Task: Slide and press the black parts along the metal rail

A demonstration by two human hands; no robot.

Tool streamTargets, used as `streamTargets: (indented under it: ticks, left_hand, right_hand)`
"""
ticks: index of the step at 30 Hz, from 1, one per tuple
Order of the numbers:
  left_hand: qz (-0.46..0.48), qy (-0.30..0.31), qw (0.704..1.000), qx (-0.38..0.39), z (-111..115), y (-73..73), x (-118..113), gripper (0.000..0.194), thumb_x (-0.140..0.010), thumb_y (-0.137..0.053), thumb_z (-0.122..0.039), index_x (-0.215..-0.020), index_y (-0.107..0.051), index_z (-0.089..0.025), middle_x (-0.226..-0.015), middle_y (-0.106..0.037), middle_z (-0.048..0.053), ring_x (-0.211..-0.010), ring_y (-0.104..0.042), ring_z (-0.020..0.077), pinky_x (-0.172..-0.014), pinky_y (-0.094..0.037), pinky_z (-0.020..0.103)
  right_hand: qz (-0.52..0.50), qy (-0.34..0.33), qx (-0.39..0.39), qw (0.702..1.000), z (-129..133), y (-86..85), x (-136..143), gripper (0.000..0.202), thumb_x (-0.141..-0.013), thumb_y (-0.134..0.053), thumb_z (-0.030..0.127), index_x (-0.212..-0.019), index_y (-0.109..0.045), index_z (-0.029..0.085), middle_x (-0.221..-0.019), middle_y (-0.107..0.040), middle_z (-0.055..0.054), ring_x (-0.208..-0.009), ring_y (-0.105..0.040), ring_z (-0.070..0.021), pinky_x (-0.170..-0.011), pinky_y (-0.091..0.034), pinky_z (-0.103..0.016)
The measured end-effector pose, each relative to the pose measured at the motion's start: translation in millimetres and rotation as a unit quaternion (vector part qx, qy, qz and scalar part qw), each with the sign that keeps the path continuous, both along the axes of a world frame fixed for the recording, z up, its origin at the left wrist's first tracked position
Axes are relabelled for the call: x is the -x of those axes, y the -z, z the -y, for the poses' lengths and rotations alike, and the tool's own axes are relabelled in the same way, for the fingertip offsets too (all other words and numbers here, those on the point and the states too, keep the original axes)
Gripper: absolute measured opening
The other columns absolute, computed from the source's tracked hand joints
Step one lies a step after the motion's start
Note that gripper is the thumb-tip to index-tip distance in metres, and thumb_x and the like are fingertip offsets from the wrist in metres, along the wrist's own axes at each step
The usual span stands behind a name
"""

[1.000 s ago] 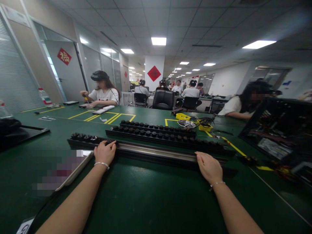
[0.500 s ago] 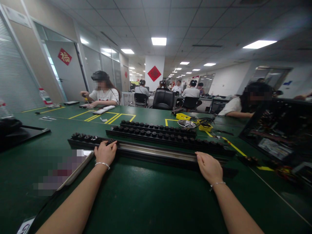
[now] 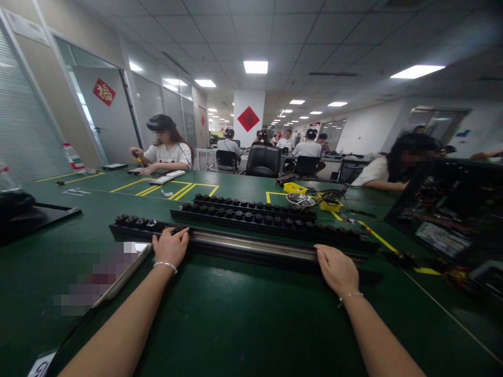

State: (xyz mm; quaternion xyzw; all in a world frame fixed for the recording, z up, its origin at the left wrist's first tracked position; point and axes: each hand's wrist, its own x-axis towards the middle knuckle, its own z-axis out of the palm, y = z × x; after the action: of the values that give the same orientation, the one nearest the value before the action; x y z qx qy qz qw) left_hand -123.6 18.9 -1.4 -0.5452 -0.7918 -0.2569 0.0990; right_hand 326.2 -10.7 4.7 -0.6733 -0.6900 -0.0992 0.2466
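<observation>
A long black rail (image 3: 251, 246) with a bare metallic channel lies across the green table in front of me. Several small black knob-like parts (image 3: 137, 222) sit in a row at its left end. My left hand (image 3: 171, 247) closes over the rail at the last of these parts, fingers against a small black part (image 3: 179, 228) that they half cover. The rail's right portion is gripped by my right hand (image 3: 338, 269), thumb on the near side and the other fingers mostly hidden. Behind it are two more black rails (image 3: 251, 215), lined with similar parts.
A tablet-like device (image 3: 121, 272) lies by my left forearm. Yellow trays (image 3: 294, 188), a metal dish (image 3: 301, 200) and cables stand behind the rails. At the right is an open computer case (image 3: 444, 209). Co-workers (image 3: 168, 146) sit at the table's far left and right.
</observation>
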Motion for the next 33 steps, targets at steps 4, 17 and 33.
streamTargets:
  ticks: [4, 17, 33]
  left_hand:
    - [-0.001, 0.006, 1.0, -0.001, -0.2, -0.2, 0.8, 0.036, -0.087, -0.038, -0.034, -0.109, -0.067, -0.029, -0.119, -0.055, 0.013, -0.119, -0.046, 0.025, -0.106, -0.022, 0.056]
    - [-0.001, 0.013, 1.0, 0.001, 1.0, -2.1, -2.4, 0.035, -0.087, -0.039, -0.034, -0.108, -0.067, -0.03, -0.117, -0.056, 0.012, -0.118, -0.047, 0.0251, -0.106, -0.021, 0.058]
    - [-0.02, 0.033, 0.999, 0.008, 2.5, -3.3, -8.1, 0.033, -0.086, -0.042, -0.034, -0.107, -0.067, -0.03, -0.116, -0.058, 0.013, -0.115, -0.05, 0.0251, -0.105, -0.023, 0.058]
  right_hand:
    - [0.002, 0.002, 0.006, 1.0, 0.7, -0.7, 0.4, 0.045, -0.091, -0.027, 0.037, -0.106, -0.066, 0.022, -0.114, -0.066, -0.003, -0.109, -0.056, -0.0201, -0.09, -0.042, -0.037]
    - [-0.004, 0.008, 0.021, 1.0, 2.7, -4.2, 2.8, 0.047, -0.092, -0.025, 0.037, -0.108, -0.066, 0.02, -0.114, -0.065, -0.004, -0.109, -0.056, -0.0199, -0.09, -0.042, -0.038]
    - [0.007, 0.003, 0.008, 1.0, 0.8, -1.0, 0.7, 0.047, -0.092, -0.026, 0.038, -0.107, -0.066, 0.021, -0.113, -0.066, -0.004, -0.109, -0.056, -0.0208, -0.089, -0.042, -0.037]
